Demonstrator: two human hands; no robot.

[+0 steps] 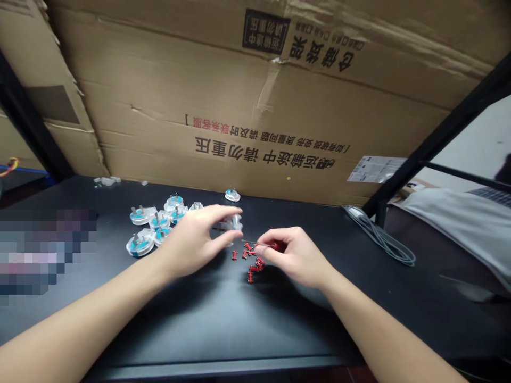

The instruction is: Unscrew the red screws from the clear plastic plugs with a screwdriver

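My left hand (pixel 195 239) has its thumb and fingers around a clear plastic plug piece (pixel 237 222), most of which the hand hides. In my right hand (pixel 297 255) is a thin screwdriver (pixel 250 242), its red handle mostly covered by the fingers and its metal shaft pointing left toward the clear piece. The tip's contact with the piece cannot be made out. Small red parts with dark ends (pixel 250 276) lie scattered on the dark table just below and between both hands. Left of my left hand sits a group of clear plugs with blue insides and metal prongs (pixel 139 243).
One more clear plug (pixel 232 195) stands near the cardboard wall (pixel 159 96) at the back. Small clear pieces (pixel 107 181) lie at the back left. A coiled grey cable (pixel 381 236) is on the right, by the black frame post (pixel 381 213). A blurred patch covers the left side.
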